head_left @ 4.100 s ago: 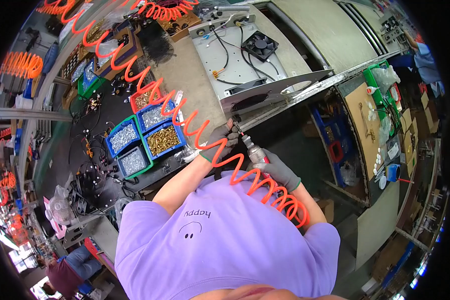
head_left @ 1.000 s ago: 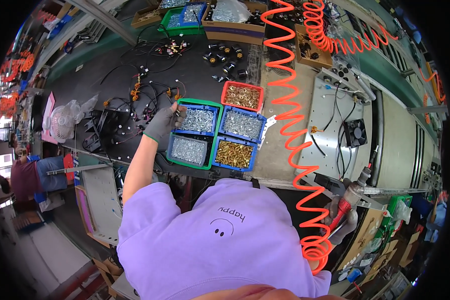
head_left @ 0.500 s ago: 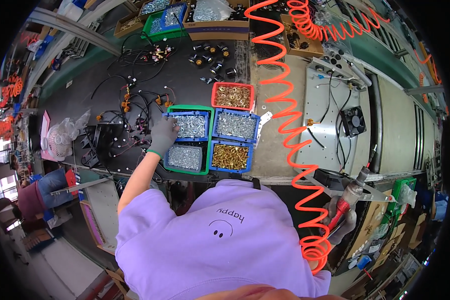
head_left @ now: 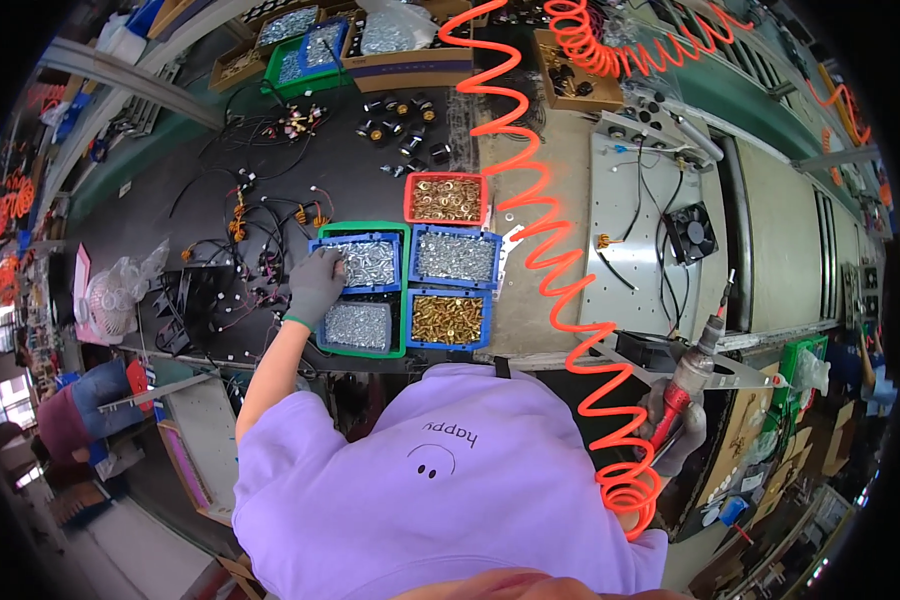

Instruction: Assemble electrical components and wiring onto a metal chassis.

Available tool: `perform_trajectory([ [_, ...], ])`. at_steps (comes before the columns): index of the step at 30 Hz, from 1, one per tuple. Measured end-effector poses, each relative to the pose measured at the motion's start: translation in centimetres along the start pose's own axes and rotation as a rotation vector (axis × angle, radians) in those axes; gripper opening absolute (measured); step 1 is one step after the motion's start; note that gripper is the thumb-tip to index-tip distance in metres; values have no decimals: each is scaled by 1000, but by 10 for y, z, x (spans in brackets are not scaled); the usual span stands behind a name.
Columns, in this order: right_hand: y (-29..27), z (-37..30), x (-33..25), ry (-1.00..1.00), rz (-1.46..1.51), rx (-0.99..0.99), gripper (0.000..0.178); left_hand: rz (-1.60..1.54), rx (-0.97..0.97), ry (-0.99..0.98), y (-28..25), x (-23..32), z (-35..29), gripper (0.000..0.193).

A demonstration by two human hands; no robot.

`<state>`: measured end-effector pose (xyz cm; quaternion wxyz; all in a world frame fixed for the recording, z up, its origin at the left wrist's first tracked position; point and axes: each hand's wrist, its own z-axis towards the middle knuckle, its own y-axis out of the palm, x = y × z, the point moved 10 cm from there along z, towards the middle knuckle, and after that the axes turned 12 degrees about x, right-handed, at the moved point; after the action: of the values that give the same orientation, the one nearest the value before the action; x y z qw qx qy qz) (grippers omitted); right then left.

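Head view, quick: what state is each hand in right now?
Left hand: at the silver screws in a blue bin; grip cannot be told.
Right hand: closed, holding the red-and-silver pneumatic screwdriver.

Workshop setting around the black-topped workbench [head_left: 362,190], its straight edges bowed by the lens. A dull green rail [head_left: 165,135] borders the bench's far left side, with a grey metal beam [head_left: 135,82] slanting just beyond. Well to the left of the bench, bright windows [head_left: 8,398] show white daylight. To the bench's near left lies dark floor [head_left: 152,475], with a pale grey surface [head_left: 135,550] farther out, whether floor or tabletop being unclear. Right of the bench extends a pale grey-green tabletop [head_left: 780,230]; to the near right stands a brown-topped side table [head_left: 728,462]. Deep shadow fills the space under the bench's near edge.
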<state>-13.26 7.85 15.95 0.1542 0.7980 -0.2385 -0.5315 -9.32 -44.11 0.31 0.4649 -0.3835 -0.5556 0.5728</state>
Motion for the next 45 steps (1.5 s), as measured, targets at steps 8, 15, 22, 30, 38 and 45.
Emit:
perform_trajectory([
  [8,7,0,-5,-21,-55,40,56,53,-62,101,4,13,4,19],
  [15,3,4,-5,-19,-66,51,63,-26,-48,76,-4,15,3,14],
  [22,-2,5,-5,-4,-57,51,61,15,-64,120,-5,16,-4,30],
  [30,-4,2,-8,5,-24,68,67,53,-151,97,15,14,0,20],
  [38,1,2,-9,67,-76,57,74,74,-39,137,7,13,-5,15],
  [45,2,1,-10,92,-58,89,71,-256,74,18,-2,-6,-4,13],
])
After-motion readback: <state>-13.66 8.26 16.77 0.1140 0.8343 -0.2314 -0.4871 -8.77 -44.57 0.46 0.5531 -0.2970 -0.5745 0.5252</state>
